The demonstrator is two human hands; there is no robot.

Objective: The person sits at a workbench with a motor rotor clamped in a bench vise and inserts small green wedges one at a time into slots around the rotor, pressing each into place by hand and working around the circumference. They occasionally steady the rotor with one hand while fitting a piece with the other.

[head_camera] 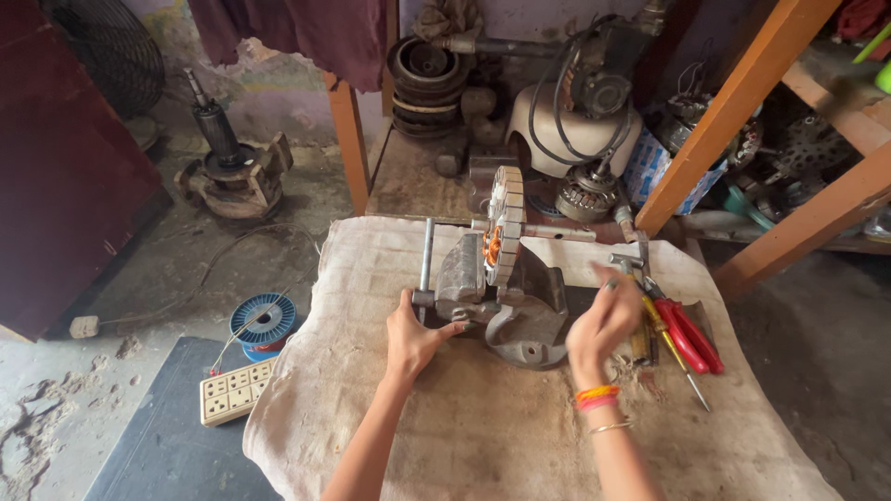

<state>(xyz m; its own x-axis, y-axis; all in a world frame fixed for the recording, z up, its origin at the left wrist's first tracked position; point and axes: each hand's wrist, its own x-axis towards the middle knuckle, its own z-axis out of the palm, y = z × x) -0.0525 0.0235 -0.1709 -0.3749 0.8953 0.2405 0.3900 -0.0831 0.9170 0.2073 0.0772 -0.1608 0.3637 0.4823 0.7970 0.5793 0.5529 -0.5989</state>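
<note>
Left hand [415, 336] grasps the bench vise [506, 299] at its handle [427, 255], mid-cloth [520, 436]; right hand [605, 322], fingers curled, contents indeterminate; risk: under-tightening lets the clamped stator [504, 225] slip; over-tightening may crush its laminations

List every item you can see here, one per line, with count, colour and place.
bench vise: one, grey metal, middle of the cloth
stator core: one, pale ring with orange windings, clamped upright in the vise
vise handle bar: one, steel, left of the vise
burlap cloth: one, beige, covering the work surface
pliers: one, red handles, right of the vise
screwdriver: one, yellow handle, beside the pliers
wire spool: one, blue, floor at left
power strip: one, cream, floor below the spool
armature: one, dark, standing on the floor at upper left
left hand: at the base of the handle bar
right hand: blurred, raised beside the vise, orange bangles on the wrist
</note>
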